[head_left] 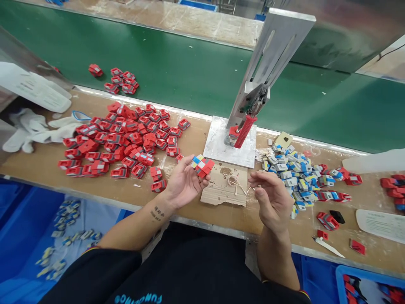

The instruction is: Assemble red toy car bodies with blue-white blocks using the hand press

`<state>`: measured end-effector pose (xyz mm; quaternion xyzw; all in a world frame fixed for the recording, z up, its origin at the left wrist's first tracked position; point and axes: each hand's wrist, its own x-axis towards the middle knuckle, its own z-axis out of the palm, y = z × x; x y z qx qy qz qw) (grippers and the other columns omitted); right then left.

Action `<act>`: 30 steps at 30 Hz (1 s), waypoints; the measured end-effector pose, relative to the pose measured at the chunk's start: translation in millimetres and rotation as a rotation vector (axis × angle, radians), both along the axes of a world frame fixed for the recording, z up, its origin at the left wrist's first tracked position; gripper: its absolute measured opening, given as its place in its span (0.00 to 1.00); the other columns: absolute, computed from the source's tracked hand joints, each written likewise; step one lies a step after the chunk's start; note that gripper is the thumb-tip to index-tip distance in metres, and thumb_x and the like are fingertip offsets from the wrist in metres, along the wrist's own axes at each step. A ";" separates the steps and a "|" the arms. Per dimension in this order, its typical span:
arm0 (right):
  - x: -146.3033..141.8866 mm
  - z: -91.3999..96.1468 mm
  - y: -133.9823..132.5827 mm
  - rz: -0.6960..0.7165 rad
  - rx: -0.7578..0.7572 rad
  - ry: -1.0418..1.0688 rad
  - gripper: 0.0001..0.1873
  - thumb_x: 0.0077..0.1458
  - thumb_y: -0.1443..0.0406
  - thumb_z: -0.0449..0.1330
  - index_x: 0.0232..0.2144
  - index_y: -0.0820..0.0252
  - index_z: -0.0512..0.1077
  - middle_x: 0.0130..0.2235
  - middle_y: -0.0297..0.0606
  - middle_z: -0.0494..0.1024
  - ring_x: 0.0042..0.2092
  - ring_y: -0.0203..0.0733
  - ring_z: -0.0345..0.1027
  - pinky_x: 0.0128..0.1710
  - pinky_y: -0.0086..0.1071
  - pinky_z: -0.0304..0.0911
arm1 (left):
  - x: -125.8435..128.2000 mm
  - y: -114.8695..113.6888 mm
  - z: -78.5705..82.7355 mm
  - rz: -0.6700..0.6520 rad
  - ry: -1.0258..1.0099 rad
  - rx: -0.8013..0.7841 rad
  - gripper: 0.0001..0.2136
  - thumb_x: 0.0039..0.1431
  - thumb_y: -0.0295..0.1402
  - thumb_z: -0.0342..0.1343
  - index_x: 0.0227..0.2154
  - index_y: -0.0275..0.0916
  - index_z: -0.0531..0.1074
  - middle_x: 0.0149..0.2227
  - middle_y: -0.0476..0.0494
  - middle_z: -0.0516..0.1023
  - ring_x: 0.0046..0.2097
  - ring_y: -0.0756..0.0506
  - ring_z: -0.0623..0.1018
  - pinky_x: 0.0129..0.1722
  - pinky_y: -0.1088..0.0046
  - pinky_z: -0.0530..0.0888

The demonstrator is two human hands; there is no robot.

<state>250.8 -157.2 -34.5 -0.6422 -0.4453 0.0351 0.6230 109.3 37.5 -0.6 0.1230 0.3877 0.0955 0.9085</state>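
- Far left of the frame: white gloves (31, 128) lie on a worn wooden bench (47, 177). A blue sheet (22, 228) below the bench edge carries scattered small pieces.
- Upper frame: a green conveyor belt (190, 71) runs along the whole width behind the bench, with a small cluster of red parts (118, 80) on it.
- Left of centre: a large loose pile of red parts (123, 139) lies on the bench.
- Centre: left hand (185, 181), palm up, fingers clenched around a stack of red pieces (203, 165). The stack is held above the bench, just in front of the press base.
- Centre, behind the hands: a hand press (245, 131) with a red handle stands on a metal plate (221, 147). A scrap of cardboard (218, 192) in front holds rubber bands (236, 183).
- Right of centre: right hand (272, 196), fingers curled, near the rubber bands; cannot tell whether it grips anything.
- Right: a pile of blue, white and yellow parts (294, 173).
- Far right: a paper sheet (379, 223); a blue crate (340, 274) in the lower corner.
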 end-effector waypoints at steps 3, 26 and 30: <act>1.4 -1.3 -1.2 -0.008 0.000 -0.007 0.11 0.69 0.62 0.65 0.52 0.50 0.80 0.41 0.39 0.84 0.39 0.42 0.79 0.37 0.36 0.77 | -3.8 2.8 -2.5 -0.021 -0.037 0.015 0.21 0.73 0.42 0.53 0.29 0.34 0.77 0.23 0.43 0.82 0.23 0.47 0.83 0.23 0.78 0.78; 15.5 7.1 -12.4 -0.051 -0.013 -0.075 0.10 0.68 0.63 0.65 0.51 0.49 0.80 0.40 0.37 0.84 0.39 0.41 0.79 0.39 0.35 0.76 | 2.9 69.3 -34.1 -0.242 0.187 1.341 0.28 0.41 0.41 0.78 0.47 0.40 0.80 0.42 0.42 0.85 0.45 0.39 0.84 0.51 0.61 0.80; 24.6 2.2 -13.8 -0.149 -0.005 -0.069 0.08 0.69 0.61 0.65 0.48 0.50 0.81 0.40 0.37 0.85 0.38 0.40 0.80 0.37 0.35 0.77 | 13.7 124.7 -51.5 -0.504 0.345 1.874 0.20 0.48 0.39 0.69 0.45 0.40 0.80 0.45 0.42 0.81 0.50 0.35 0.80 0.59 0.53 0.73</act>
